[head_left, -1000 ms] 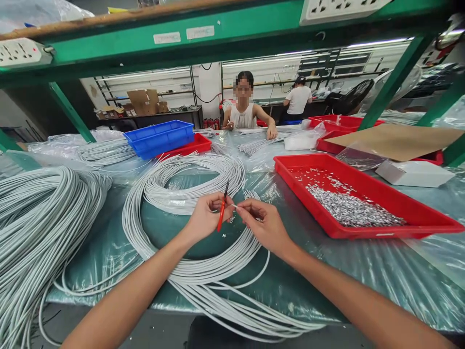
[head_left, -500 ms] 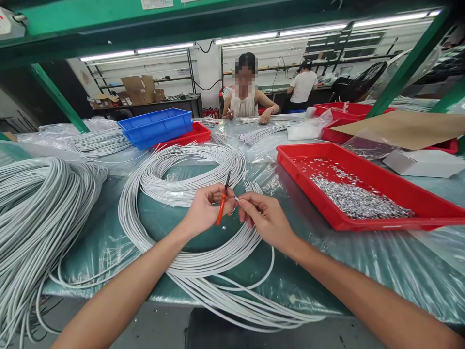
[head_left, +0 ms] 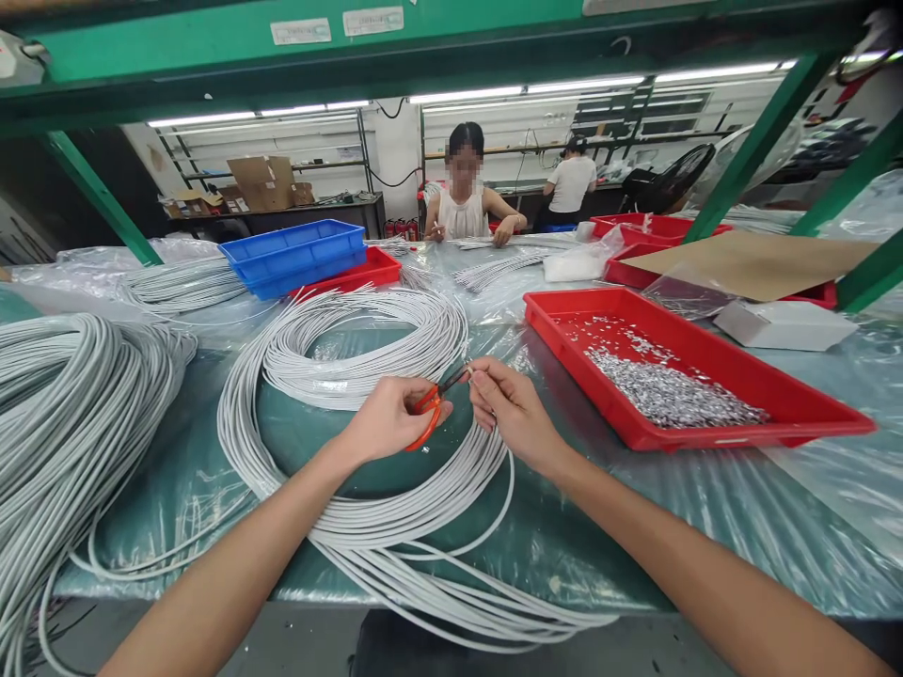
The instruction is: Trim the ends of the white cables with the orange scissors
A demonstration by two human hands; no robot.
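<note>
Gripping scissors point(head_left: 435, 401) over the coil point(head_left: 423, 512) with curled fingers of left hand point(head_left: 388, 414). Pinching a small piece point(head_left: 469, 371) there with closed right hand point(head_left: 516, 410).

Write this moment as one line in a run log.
Left hand: grips orange-handled scissors | Right hand: pinches cable end by the blades | Table: white cable coils, red tray with silvery bits

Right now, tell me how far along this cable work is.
Looks done: the pale cables in the middle are gathered into loops; finished ends can't be made out.

In hand: the left hand holds orange-handled scissors, tips by what looks like a cable end pinched in the right hand.

Probably left: the metallic pieces, heaped in the red tray.
</note>
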